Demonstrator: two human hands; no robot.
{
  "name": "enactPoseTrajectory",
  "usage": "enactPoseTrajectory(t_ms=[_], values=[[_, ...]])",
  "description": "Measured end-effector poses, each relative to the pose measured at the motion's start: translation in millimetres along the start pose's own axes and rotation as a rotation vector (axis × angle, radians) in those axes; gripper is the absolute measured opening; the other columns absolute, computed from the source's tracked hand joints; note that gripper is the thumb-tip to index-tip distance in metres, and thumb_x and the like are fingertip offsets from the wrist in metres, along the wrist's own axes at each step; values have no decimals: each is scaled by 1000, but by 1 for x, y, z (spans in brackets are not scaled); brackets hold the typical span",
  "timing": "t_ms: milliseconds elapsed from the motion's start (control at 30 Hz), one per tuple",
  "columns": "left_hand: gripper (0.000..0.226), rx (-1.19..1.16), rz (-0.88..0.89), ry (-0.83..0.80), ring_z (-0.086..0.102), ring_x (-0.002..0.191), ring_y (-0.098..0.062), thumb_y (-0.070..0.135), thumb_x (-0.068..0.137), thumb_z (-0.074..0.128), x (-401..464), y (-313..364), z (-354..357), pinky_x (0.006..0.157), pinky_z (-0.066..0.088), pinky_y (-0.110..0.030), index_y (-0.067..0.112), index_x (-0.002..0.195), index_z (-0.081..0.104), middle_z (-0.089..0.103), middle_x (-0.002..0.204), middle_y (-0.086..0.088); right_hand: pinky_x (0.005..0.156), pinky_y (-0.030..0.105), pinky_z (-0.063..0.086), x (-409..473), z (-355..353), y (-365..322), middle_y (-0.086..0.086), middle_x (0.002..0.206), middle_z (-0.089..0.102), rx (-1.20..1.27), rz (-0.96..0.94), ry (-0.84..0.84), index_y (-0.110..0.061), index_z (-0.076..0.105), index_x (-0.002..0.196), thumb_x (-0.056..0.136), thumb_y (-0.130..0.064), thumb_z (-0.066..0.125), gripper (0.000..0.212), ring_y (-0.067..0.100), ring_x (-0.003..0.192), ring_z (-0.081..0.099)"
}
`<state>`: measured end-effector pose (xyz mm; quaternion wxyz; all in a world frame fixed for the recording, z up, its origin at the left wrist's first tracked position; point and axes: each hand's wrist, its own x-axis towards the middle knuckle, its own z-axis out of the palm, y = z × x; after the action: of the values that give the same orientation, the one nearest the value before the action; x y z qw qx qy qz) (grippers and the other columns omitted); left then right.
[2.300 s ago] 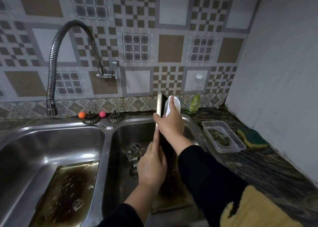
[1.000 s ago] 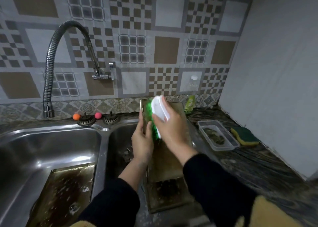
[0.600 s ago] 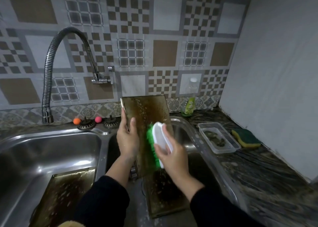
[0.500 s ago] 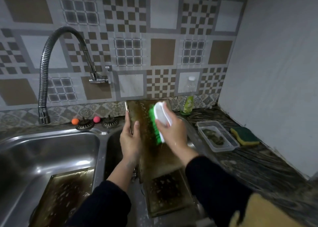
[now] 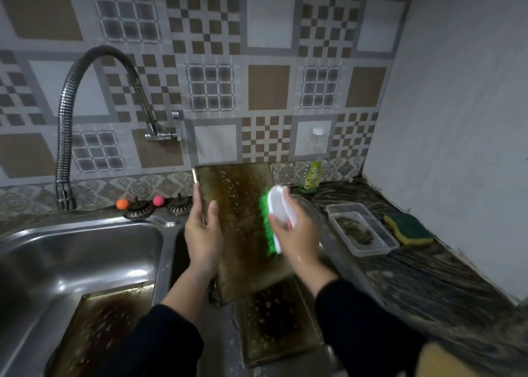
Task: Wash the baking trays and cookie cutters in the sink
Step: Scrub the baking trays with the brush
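Note:
A brown-stained baking tray (image 5: 240, 213) stands upright over the right sink basin. My left hand (image 5: 201, 233) grips its left edge, thumb on the front face. My right hand (image 5: 297, 235) holds a white scrub brush (image 5: 278, 208) whose green bristles press against the tray's right side. A second dirty tray (image 5: 278, 322) lies flat in the right basin below. A third tray (image 5: 97, 328) lies in the left basin (image 5: 85, 251). No cookie cutters show; the held tray hides that part of the basin.
A flexible steel faucet (image 5: 64, 113) arches over the left basin. Two sink strainers (image 5: 140, 209) and orange and pink balls sit on the back ledge. On the right counter stand a soap bottle (image 5: 313, 171), a clear plastic tub (image 5: 361, 228) and a yellow-green sponge (image 5: 407, 229).
The tray has turned from edge-on to face me. My right hand has scrubbed the brush up and down its face; it now sits at the tray's right side.

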<state>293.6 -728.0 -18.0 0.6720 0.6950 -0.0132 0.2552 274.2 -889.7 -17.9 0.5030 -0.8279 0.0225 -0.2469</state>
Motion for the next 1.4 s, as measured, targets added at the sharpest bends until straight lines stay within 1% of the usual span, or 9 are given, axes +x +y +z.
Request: enactPoseTrajectory(t_ms=[100,333,467,567,700,867,967,1233,1400], values=[[53,24,6,-82,53,123,-7,25,98,49,-17,1,11,105,43,-29,40,145,30,54,138,3,88,29,50,62,-14,-21,-3,133,56,-73,49,-36,-35,36,144,90,-33,62,60,18,110,58],[51,131,17,85,40,75,38,20,99,48,-16,5,8,69,32,9,31,146,32,52,104,43,78,18,49,-20,-1,24,-9,121,60,-11,113,-132,-35,39,142,87,-30,67,62,4,93,56],[55,315,33,113,51,66,23,25,99,47,-22,7,2,70,42,-8,38,148,25,52,102,30,94,23,44,-35,-3,26,-18,138,47,141,188,-205,-40,39,141,86,-36,67,62,4,121,49],[62,504,119,8,55,52,-5,33,98,46,-30,7,7,51,45,-27,60,141,9,60,66,12,93,30,47,-9,-3,-11,-9,142,45,119,158,-232,-45,29,145,85,-54,59,67,14,122,49],[64,684,325,-91,59,61,-11,34,98,40,-48,13,16,48,39,-26,52,145,0,69,87,5,89,41,53,26,0,-61,-6,144,46,45,156,-248,-50,27,141,68,-82,48,82,22,110,61],[88,767,356,-150,61,59,-18,33,98,44,-57,12,20,45,43,-29,43,137,-34,70,92,0,84,38,56,31,7,-76,-1,130,58,8,191,-190,-34,50,136,85,-52,56,54,17,103,61],[83,847,364,-184,57,52,-17,37,98,43,-56,10,9,45,41,-29,35,144,-25,66,75,2,69,30,52,27,12,-73,-3,117,66,-37,201,-158,-33,55,132,87,-47,53,46,15,88,63],[64,693,-22,-209,38,133,-26,52,97,26,-13,-7,-36,105,36,-42,31,152,0,36,149,-4,48,12,36,40,6,-103,-12,64,53,138,40,-77,-17,68,113,98,-36,46,33,2,57,46],[67,589,-186,-224,39,132,-33,55,96,30,-4,-16,-72,102,37,-45,40,150,-6,27,150,-13,64,27,41,29,28,-121,3,72,57,322,122,-133,-17,69,92,96,-41,49,31,14,69,52]])
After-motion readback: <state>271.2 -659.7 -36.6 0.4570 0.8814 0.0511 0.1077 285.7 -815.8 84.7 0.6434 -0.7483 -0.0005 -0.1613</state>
